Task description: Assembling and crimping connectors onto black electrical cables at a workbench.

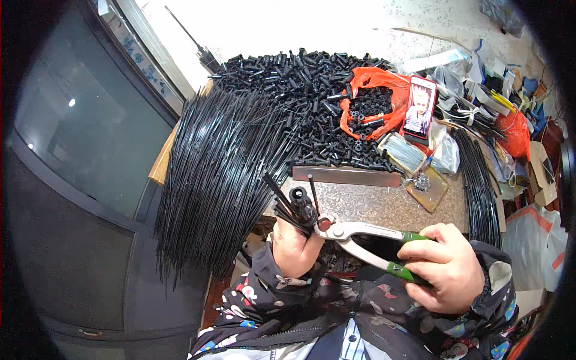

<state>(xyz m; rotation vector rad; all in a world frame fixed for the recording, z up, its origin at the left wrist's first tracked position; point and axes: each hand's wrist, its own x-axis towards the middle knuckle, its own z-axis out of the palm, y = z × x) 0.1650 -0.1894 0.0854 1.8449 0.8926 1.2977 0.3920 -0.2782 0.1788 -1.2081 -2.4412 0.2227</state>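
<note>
I'm working in what is looking like a small workshop, perhaps one in a home. Short black tubes [282, 81] are lying heaped over the far half of the speckled tabletop [384, 207], and long black rods [222, 174] are spreading across its left side in a thick sheaf. At its near edge I'm gripping green-handled pincers [343, 231]. A phone [420, 105] (showing a person on its screen) is standing toward its right. Plastic bags [534, 240] are crowding beyond its right edge, while a dark panelled door or cabinet front [78, 132] is standing to its left.
</note>
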